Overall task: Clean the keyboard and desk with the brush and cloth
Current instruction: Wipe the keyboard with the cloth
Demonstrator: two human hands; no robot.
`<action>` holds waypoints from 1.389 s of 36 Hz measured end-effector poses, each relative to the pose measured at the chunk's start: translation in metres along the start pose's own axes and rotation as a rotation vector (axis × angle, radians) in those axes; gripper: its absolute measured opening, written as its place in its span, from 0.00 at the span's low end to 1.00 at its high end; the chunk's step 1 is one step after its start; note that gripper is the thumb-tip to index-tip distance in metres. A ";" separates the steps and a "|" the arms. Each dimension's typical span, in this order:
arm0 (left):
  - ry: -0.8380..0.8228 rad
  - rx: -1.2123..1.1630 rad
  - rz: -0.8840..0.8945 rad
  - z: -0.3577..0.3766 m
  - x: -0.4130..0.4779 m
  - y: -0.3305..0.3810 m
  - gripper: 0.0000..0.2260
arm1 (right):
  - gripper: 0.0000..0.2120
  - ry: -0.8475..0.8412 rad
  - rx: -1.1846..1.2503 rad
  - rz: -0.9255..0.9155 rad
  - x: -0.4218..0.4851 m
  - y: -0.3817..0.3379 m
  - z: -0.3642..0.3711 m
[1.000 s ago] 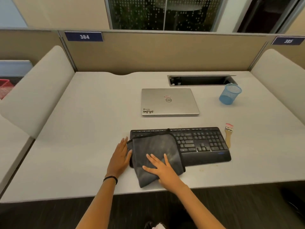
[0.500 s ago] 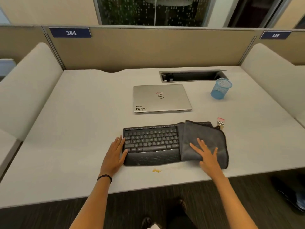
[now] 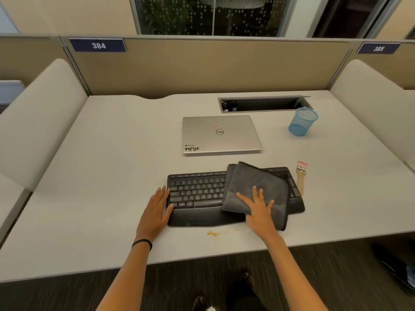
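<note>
The right hand [image 3: 260,211] lies flat with spread fingers on the grey cloth [image 3: 256,189], pressing it onto the black keyboard [image 3: 197,194]. The left hand [image 3: 156,213] rests open against the keyboard's left end. The brush [image 3: 301,177] lies on the desk [image 3: 112,176], just right of the keyboard

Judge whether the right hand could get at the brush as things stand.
Probably yes: the brush lies uncovered on the desk just beyond the right end of the keyboard; the right hand only presses flat on the cloth.
</note>
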State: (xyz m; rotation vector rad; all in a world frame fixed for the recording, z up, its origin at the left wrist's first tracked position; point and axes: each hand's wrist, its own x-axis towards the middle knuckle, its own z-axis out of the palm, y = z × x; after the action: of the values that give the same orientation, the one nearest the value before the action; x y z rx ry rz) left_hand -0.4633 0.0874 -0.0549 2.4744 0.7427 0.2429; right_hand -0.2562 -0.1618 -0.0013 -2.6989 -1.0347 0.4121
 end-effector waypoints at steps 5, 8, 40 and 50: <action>-0.005 0.000 -0.005 0.000 0.000 -0.001 0.36 | 0.36 -0.102 -0.081 -0.219 0.004 -0.045 0.008; -0.002 -0.008 -0.005 0.000 0.000 0.000 0.38 | 0.37 -0.157 -0.138 -0.359 0.005 -0.070 0.016; 0.014 -0.016 -0.018 0.004 0.003 -0.006 0.34 | 0.31 0.177 0.117 0.387 0.040 0.015 -0.013; 0.027 -0.019 -0.038 0.002 0.003 -0.002 0.35 | 0.30 -0.050 0.141 -0.034 0.061 -0.085 -0.001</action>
State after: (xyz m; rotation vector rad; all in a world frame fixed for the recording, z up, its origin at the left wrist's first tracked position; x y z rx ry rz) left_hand -0.4612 0.0895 -0.0574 2.4411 0.7949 0.2681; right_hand -0.2642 -0.0587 0.0147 -2.5553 -1.0228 0.5275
